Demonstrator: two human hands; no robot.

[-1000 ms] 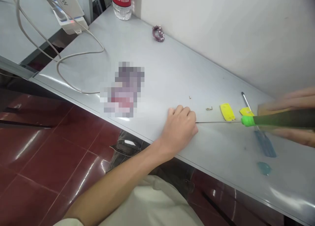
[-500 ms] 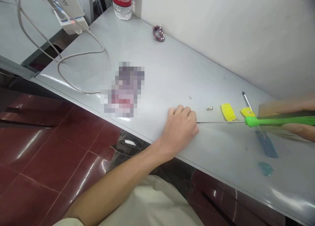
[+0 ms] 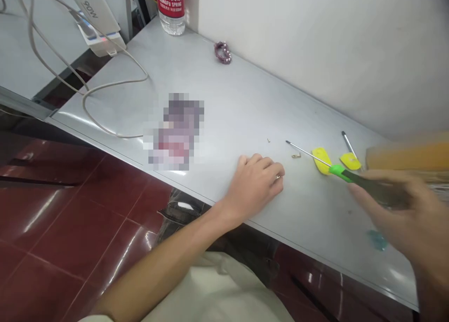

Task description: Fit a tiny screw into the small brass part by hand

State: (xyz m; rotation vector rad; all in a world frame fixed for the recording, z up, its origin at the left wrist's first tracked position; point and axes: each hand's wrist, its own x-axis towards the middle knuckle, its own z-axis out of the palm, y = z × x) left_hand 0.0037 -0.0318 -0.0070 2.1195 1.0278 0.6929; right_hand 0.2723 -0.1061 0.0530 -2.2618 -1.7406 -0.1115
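Note:
My left hand (image 3: 257, 182) rests on the grey table (image 3: 224, 102) near its front edge, fingers curled round a small metal part that I can barely see. My right hand (image 3: 403, 214), blurred, grips a screwdriver (image 3: 336, 170) with a green collar and dark handle; its thin shaft points up-left, the tip hovering near a small metal bit (image 3: 296, 155). Two yellow plastic pieces (image 3: 321, 158) (image 3: 350, 161) lie just behind the shaft. A tiny screw (image 3: 268, 139) lies beyond my left hand.
A second thin tool (image 3: 347, 142) and a blue patch (image 3: 377, 240) lie at the right. A water bottle (image 3: 170, 6), bead bracelet (image 3: 222, 52), charger (image 3: 93, 18) with cable, and a pixelated item (image 3: 175, 132) sit further left. White wall behind; red tiled floor below.
The screwdriver tip has lifted away from my left hand and swung up and to the right. My right hand has come into view lower down. My left hand stays put.

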